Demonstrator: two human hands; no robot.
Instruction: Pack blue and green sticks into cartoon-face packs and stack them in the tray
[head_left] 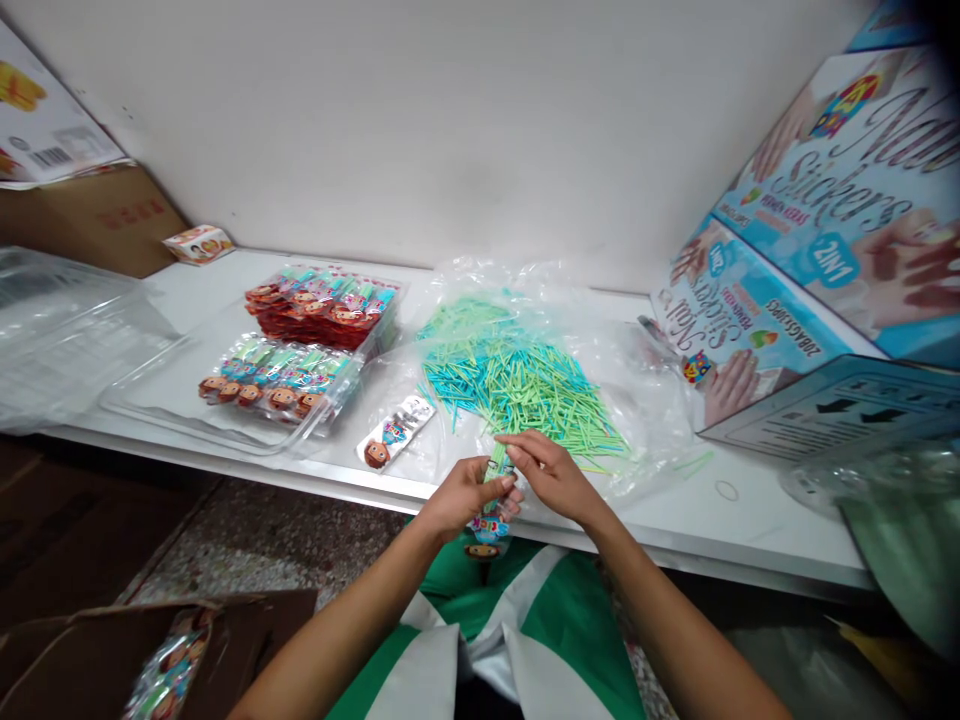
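Observation:
My left hand (pixel 466 492) is closed around a small clear packet (pixel 487 525) printed with a cartoon face, held at the table's front edge. My right hand (pixel 546 470) pinches a thin green stick (pixel 496 452) at the packet's top opening. Just beyond my hands lies a heap of green and blue sticks (pixel 510 375) on a clear plastic bag. One filled packet (pixel 395 431) lies on the table to the left of my hands.
A clear tray (pixel 165 400) holds two stacks of filled packets (pixel 279 377) at the left. Blue "Nail Stickers" boxes (pixel 817 250) stand at the right. A cardboard box (pixel 97 655) with more packets sits at the lower left. A white wall (pixel 450 120) backs the table.

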